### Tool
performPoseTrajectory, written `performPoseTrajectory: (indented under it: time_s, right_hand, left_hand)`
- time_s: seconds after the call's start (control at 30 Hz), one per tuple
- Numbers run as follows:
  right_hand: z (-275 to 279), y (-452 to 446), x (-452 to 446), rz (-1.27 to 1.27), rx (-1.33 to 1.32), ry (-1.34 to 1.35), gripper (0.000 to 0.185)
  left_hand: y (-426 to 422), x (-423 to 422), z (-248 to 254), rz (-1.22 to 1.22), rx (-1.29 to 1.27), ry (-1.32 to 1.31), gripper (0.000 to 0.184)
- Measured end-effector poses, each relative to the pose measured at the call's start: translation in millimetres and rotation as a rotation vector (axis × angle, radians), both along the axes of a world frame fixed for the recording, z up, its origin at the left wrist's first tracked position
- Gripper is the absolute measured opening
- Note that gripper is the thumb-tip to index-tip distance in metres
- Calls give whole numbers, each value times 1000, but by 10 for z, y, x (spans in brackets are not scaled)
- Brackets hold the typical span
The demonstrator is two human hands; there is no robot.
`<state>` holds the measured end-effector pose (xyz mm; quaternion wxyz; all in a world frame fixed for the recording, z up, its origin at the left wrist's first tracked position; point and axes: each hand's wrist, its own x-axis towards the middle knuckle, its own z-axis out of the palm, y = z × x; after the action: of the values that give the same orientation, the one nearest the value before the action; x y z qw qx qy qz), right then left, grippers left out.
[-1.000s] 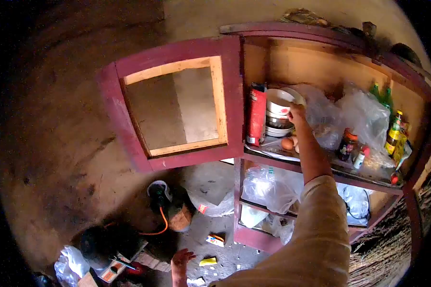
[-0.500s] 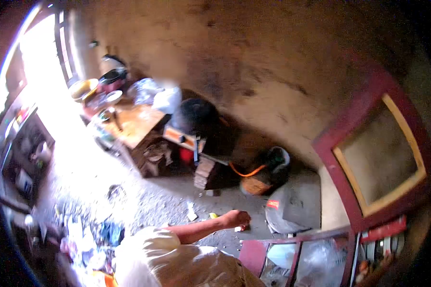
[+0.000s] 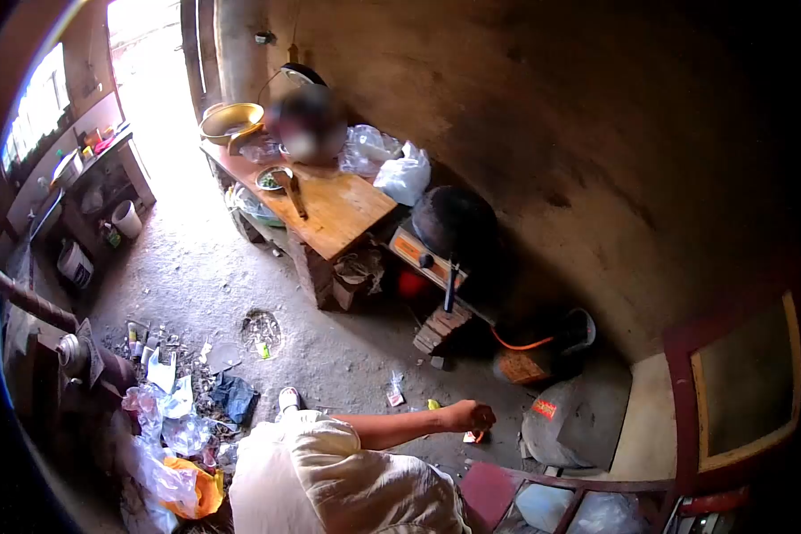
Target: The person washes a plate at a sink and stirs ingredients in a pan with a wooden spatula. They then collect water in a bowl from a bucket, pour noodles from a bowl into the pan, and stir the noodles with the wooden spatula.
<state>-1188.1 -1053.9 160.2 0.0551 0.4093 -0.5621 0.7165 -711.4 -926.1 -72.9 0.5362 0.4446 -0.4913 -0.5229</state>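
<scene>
My left hand (image 3: 470, 416) is stretched out low to the right, with its forearm coming from a loose beige sleeve (image 3: 329, 445). Its fingers are curled closed. A small red and white piece (image 3: 473, 437) shows just below the fingers; whether it is in the hand or behind it I cannot tell. On the floor beyond the forearm lie a yellow scrap (image 3: 433, 404) and a small red and white packet (image 3: 395, 397). My right hand is out of view.
A wooden table (image 3: 338, 209) carries a cleaver (image 3: 291, 194), a bowl of chopped greens (image 3: 272, 179), a yellow basin (image 3: 231, 122) and plastic bags (image 3: 404, 175). Beside it is a stove with a dark wok (image 3: 455, 222). Plastic rubbish (image 3: 187, 481) lies left; a glazed cabinet (image 3: 543, 507) stands right.
My view has turned left, so the room sits farther right in it and looks sharper. The left arm is still stretched out, the hand slightly farther right in the picture.
</scene>
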Motion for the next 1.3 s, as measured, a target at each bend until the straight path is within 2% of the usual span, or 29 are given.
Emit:
performPoseTrajectory:
  time_s: [0.1,0.17,0.23,0.27,0.3,0.33,0.37,0.4,0.43,0.5,0.57,0.6,0.63,0.73,0.9,0.97,1.03,1.07,1.1,1.13,1.17,1.2,1.3]
  right_hand:
    - [-294,223,867,247,-11,-135,26]
    - [-657,316,1543,500,31,-281,26]
    - [-1071,419,2318,724,190,-455,27]
    - [-1141,652,2900,677,349,-480,32]
    - [-1206,889,3490,639,510,-500,46]
    - [-1358,1026,3988,827,524,-590,51]
    - [-1550,1116,4401,1009,540,-677,56]
    - [-1741,1171,4782,1076,638,-570,60]
    - [-1903,1276,5193,1233,724,-780,58]
    - [-2029,1636,6053,1396,853,-724,56]
    - [-2164,1945,6760,1567,943,-594,59]
    - [-2186,2114,7072,1615,1038,-600,59]
    - [-2173,2303,7374,1658,1139,-603,59]
    - [-2066,2790,8105,1834,1223,-421,54]
    - [-2070,3144,9063,2008,1290,-171,52]
    - [-2162,3152,9413,2070,1281,-111,53]
    - [-2190,3115,9751,2115,1308,-63,49]
    - [-2216,3054,9945,2185,1370,-54,36]
    - [-2228,3048,10098,2205,1372,-74,36]
    - [-2229,3049,10244,2217,1256,-89,29]
    - [-2168,3040,10403,2221,1140,-101,31]
    - [-2231,2963,10556,2324,1140,-74,44]
    - [-2284,2942,10946,2331,1122,51,44]
  left_hand:
    - [356,606,186,-14,128,18,21]
    - [655,1055,176,39,108,-45,21]
    - [966,1559,97,182,105,101,21]
    - [1128,1866,-34,181,100,151,20]
    - [1384,2176,-6,245,106,129,21]
    - [1609,2509,-185,280,102,244,21]
    - [1890,2822,-163,370,121,177,21]
    - [2254,3100,123,462,212,163,21]
    - [2534,3413,-62,543,181,185,23]
    - [3155,3930,-209,745,208,357,30]
    - [3805,4198,-28,1026,138,583,29]
    - [4087,4343,-126,1125,137,595,30]
    - [4317,4390,41,1262,166,588,31]
    - [4941,4516,-195,1653,100,711,25]
    - [5458,4605,-368,2037,44,898,27]
    - [5551,4772,-456,2044,-6,905,25]
    - [5565,5021,-387,2066,-102,896,10]
    - [5402,5149,-198,2122,-97,726,32]
    - [5410,5302,-177,2063,-135,735,50]
    - [5345,5441,-42,2070,-86,726,49]
    - [5237,5605,99,2076,-37,722,47]
    - [5190,5760,138,2050,-43,675,44]
    - [4962,6081,375,1999,-46,578,39]
